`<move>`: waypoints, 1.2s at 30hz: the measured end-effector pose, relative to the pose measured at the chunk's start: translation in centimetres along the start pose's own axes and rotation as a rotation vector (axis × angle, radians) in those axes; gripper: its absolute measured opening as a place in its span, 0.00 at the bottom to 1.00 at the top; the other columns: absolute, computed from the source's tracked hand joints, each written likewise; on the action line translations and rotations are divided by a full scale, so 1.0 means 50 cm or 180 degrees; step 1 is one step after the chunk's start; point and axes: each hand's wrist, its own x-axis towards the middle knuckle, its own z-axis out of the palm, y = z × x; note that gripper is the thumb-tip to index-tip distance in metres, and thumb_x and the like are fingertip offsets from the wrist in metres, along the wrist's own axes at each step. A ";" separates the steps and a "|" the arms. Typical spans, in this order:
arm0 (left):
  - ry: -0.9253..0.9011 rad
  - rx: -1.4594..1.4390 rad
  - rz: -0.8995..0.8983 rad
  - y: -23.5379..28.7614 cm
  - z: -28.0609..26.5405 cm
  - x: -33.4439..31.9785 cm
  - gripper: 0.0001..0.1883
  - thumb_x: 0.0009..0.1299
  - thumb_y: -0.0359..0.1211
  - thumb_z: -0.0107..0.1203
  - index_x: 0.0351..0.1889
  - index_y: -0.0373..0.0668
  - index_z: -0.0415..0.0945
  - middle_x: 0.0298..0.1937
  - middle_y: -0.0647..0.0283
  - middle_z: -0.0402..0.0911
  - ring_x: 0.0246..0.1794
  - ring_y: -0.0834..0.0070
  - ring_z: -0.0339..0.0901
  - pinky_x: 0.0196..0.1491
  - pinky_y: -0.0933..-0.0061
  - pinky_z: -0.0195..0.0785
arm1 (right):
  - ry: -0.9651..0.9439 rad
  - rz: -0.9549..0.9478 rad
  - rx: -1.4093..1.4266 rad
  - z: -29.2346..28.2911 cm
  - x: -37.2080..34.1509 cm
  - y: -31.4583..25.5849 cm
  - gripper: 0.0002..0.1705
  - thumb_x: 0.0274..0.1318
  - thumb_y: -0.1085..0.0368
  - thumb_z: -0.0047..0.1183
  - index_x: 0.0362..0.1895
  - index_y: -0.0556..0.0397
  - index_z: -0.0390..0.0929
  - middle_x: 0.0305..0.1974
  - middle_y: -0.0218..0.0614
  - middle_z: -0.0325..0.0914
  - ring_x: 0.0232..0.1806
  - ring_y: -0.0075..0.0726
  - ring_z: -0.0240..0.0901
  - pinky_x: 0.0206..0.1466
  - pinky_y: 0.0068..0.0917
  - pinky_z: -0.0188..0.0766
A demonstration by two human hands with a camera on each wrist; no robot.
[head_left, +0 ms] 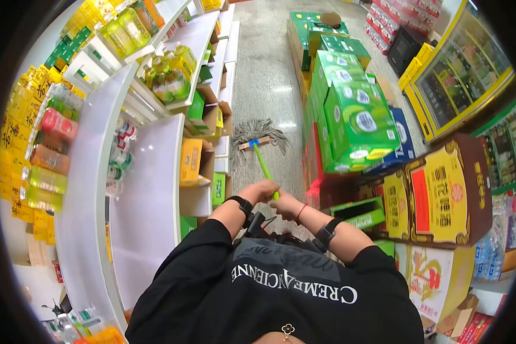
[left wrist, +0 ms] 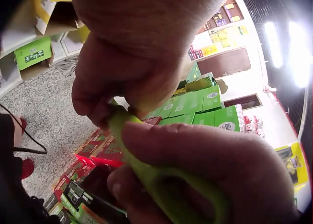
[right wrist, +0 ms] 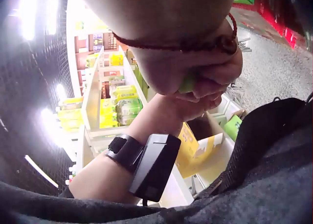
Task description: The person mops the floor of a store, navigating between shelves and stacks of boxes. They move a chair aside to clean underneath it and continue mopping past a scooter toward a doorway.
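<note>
Fingers of your L hand [head_left: 261, 191] & R hand [head_left: 286, 208] are curled round the green mop handle [head_left: 263, 165], hands close tog., R nearer the looped end. Mop head [head_left: 260, 138] is on the aisle floor [head_left: 264, 63], strands splayed, btwn shelves [head_left: 149, 166] & green cartons [head_left: 358, 114]. For control, space hands a bit, press evenly w/ strands flat, use short strokes & steer clear of carton edges.
</note>
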 end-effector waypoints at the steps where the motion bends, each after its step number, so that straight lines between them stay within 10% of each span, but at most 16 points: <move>1: 0.0135 -0.0578 -0.0406 0.036 -0.027 0.005 0.15 0.62 0.39 0.43 0.31 0.35 0.72 0.22 0.56 0.72 0.21 0.65 0.72 0.22 0.65 0.63 | 0.0078 0.0007 -0.0193 -0.019 0.012 -0.036 0.20 0.45 0.65 0.47 0.45 0.42 0.59 0.17 0.31 0.60 0.09 0.26 0.54 0.08 0.26 0.51; 11: 0.0023 -0.1038 -0.0536 0.032 -0.445 0.289 0.18 0.62 0.42 0.45 0.28 0.33 0.71 0.16 0.62 0.67 0.13 0.72 0.62 0.15 0.68 0.55 | 0.0454 -0.0229 0.0476 -0.177 0.370 -0.314 0.26 0.48 0.68 0.46 0.53 0.39 0.58 0.18 0.29 0.59 0.09 0.24 0.52 0.08 0.25 0.49; 21: -0.0148 -0.0310 -0.0568 0.145 -0.830 0.482 0.17 0.63 0.38 0.41 0.27 0.32 0.73 0.19 0.55 0.72 0.17 0.67 0.71 0.19 0.66 0.63 | 0.0946 -0.0398 0.0361 -0.361 0.682 -0.550 0.14 0.47 0.69 0.46 0.41 0.49 0.66 0.17 0.28 0.60 0.08 0.23 0.51 0.09 0.23 0.48; 27: -0.0289 0.0842 0.0499 0.099 -1.040 0.735 0.14 0.62 0.37 0.41 0.28 0.34 0.72 0.18 0.57 0.71 0.16 0.66 0.70 0.19 0.64 0.62 | 0.0806 -0.0343 0.0601 -0.501 0.779 -0.794 0.13 0.47 0.67 0.47 0.40 0.51 0.65 0.15 0.28 0.60 0.08 0.24 0.53 0.09 0.27 0.49; 28: -0.0083 -0.0907 -0.0730 0.120 -1.080 0.771 0.15 0.62 0.37 0.42 0.28 0.33 0.70 0.18 0.59 0.69 0.14 0.67 0.67 0.15 0.65 0.57 | 0.0912 -0.0665 0.0275 -0.531 0.915 -0.750 0.13 0.47 0.66 0.47 0.40 0.50 0.65 0.15 0.29 0.60 0.09 0.26 0.54 0.10 0.28 0.51; 36: 0.0107 -0.1043 -0.0757 0.265 -1.433 0.990 0.16 0.62 0.37 0.41 0.36 0.31 0.69 0.28 0.56 0.72 0.22 0.68 0.70 0.22 0.65 0.63 | 0.0429 -0.0145 0.0304 -0.800 1.010 -1.165 0.08 0.46 0.66 0.46 0.32 0.52 0.66 0.15 0.31 0.62 0.09 0.28 0.57 0.10 0.29 0.51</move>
